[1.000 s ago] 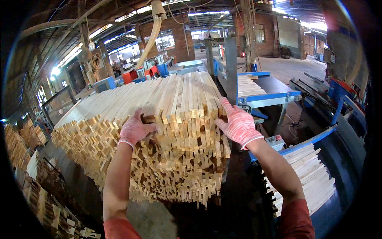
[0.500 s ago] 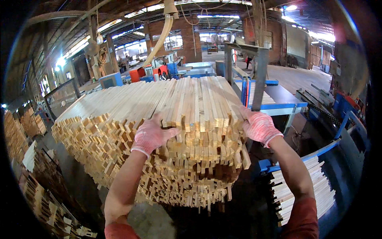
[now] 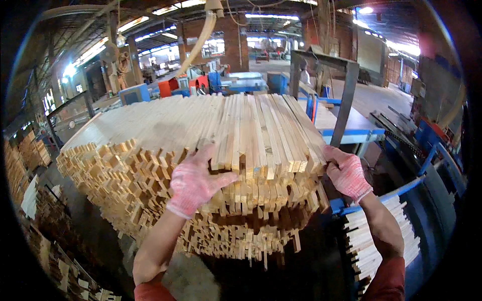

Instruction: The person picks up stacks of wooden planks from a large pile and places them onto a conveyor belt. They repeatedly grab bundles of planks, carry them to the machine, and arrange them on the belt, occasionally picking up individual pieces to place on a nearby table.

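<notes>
A tall stack of pale wooden strips (image 3: 150, 120) fills the middle, its uneven ends facing me. My left hand (image 3: 193, 181), in a pink-and-white knit glove, presses fingers into the top layer, thumb stretched across the strip ends. My right hand (image 3: 348, 173), gloved alike, curls round the stack's right edge, fingertips partly hidden. Between the two hands lies a bunch of top-layer wooden strips (image 3: 261, 133), gripped from both sides. Its front ends stick out past the layer below, over a dark gap.
A dark metal frame (image 3: 347, 100) stands right behind the stack, beside a blue-edged machine table (image 3: 359, 123). More strips (image 3: 384, 236) lie low at the right near a blue rail (image 3: 401, 186). Scrap wood (image 3: 55, 251) is piled lower left. A hose (image 3: 198, 47) hangs behind.
The bunch of strips between my hands has shifted toward me and now overhangs more. Both hands have moved slightly apart, the right one outward to the right. The view has shifted a little.
</notes>
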